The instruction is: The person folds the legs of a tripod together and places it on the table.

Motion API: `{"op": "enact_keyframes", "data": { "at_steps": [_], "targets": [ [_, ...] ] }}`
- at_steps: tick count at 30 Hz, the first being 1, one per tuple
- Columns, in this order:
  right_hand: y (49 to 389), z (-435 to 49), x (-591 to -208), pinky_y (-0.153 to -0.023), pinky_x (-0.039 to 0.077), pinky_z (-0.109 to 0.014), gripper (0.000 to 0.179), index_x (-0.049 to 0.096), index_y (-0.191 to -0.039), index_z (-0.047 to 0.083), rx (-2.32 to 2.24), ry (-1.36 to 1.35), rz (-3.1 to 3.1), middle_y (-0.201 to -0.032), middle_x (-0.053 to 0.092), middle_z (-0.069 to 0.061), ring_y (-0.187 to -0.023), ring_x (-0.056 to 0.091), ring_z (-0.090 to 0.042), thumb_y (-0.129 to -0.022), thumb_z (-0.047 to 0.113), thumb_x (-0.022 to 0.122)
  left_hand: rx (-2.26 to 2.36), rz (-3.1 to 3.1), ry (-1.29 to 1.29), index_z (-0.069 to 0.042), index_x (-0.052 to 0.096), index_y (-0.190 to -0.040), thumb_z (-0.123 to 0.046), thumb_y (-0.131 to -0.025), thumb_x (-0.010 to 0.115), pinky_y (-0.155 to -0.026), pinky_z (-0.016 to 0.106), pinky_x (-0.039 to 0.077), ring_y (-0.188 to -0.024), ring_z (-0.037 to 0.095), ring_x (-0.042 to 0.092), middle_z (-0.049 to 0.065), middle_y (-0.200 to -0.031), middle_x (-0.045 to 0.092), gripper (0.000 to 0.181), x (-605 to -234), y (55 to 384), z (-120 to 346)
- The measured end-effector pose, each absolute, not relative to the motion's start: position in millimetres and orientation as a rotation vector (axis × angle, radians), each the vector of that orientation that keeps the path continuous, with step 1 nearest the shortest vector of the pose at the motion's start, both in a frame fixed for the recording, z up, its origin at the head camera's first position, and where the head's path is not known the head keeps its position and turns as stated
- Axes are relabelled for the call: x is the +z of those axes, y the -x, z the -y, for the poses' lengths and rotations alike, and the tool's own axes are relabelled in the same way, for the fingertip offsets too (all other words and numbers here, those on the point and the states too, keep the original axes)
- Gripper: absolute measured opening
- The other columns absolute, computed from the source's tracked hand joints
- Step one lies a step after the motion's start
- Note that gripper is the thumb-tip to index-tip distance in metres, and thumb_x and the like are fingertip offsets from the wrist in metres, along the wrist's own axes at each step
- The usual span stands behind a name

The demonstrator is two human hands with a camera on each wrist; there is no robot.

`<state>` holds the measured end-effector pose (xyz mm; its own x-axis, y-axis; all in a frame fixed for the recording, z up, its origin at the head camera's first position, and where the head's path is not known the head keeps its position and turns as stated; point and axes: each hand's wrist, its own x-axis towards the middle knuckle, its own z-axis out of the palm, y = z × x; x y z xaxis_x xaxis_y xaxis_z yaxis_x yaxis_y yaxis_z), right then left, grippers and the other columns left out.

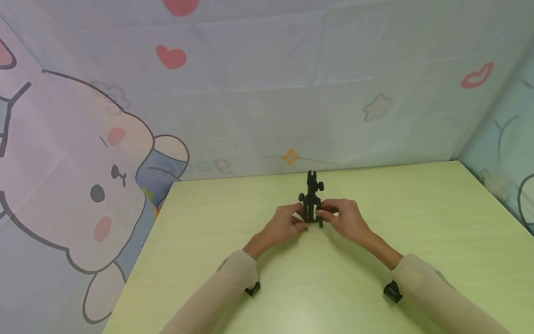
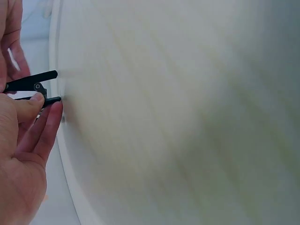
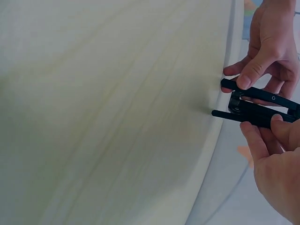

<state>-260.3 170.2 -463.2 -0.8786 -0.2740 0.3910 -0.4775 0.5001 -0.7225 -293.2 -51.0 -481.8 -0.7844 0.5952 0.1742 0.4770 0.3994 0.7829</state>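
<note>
Black stand (image 1: 312,198), roughly upright over the middle of the yellowish table (image 1: 217,204), seems light, stiff and slick, best held by its slim legs (image 1: 321,222): left hand's (image 1: 288,224) fingers pinch one, right hand's (image 1: 347,220) another.

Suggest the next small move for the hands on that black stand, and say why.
I'd probably ease the legs of the black stand slightly further apart. The left hand and right hand pinch one leg each, and the legs look only narrowly spread, so a wider base might stand steadier.
</note>
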Motion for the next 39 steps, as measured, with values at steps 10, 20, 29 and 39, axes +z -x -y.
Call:
{"op": "enact_keyframes", "data": {
  "at_steps": [10, 20, 29, 39],
  "targets": [
    [264.7, -178.4, -474.9, -0.073, 0.061, -0.037, 0.013, 0.078, -0.097, 0.002, 1.16, -0.783, 2.685, -0.085, 0.078, -0.005, -0.077, 0.075, -0.016, -0.086, -0.002, 0.082, 1.288, -2.62, -0.998, 0.0, 0.068, -0.107, 0.003, -0.094, 0.073, -0.074, 0.017, 0.058, -0.088, 0.022, 0.078, 0.015, -0.107, 0.075, 0.014, -483.2, 291.1, 41.0],
    [267.4, -182.6, -475.1, -0.068, 0.059, -0.033, 0.016, 0.077, -0.096, -0.002, 1.04, -0.861, 2.752, -0.084, 0.076, -0.008, -0.074, 0.071, -0.014, -0.083, -0.007, 0.082, 1.098, -2.776, -0.923, -0.001, 0.068, -0.107, -0.002, -0.095, 0.075, -0.077, 0.019, 0.057, -0.09, 0.015, 0.073, 0.011, -0.101, 0.076, 0.014, -478.6, 286.1, 26.6],
    [268.2, -183.3, -476.0, -0.062, 0.058, -0.03, 0.009, 0.075, -0.09, -0.002, 0.927, -0.936, 2.763, -0.079, 0.074, -0.007, -0.07, 0.068, -0.012, -0.085, -0.006, 0.081, 1.036, -2.772, -0.991, -0.003, 0.07, -0.111, 0.001, -0.092, 0.074, -0.069, 0.021, 0.048, -0.077, 0.01, 0.056, 0.006, -0.092, 0.073, 0.019, -474.2, 287.2, 26.4],
    [269.7, -181.2, -476.9, -0.058, 0.053, -0.03, 0.013, 0.07, -0.089, 0.002, 0.742, -1.047, 2.74, -0.077, 0.072, -0.006, -0.068, 0.064, -0.013, -0.086, -0.003, 0.081, 1.017, -2.759, -0.988, -0.002, 0.071, -0.106, 0.004, -0.089, 0.075, -0.063, 0.021, 0.044, -0.07, 0.01, 0.051, 0.003, -0.083, 0.069, 0.019, -471.5, 286.5, 26.7]
  ]
}}
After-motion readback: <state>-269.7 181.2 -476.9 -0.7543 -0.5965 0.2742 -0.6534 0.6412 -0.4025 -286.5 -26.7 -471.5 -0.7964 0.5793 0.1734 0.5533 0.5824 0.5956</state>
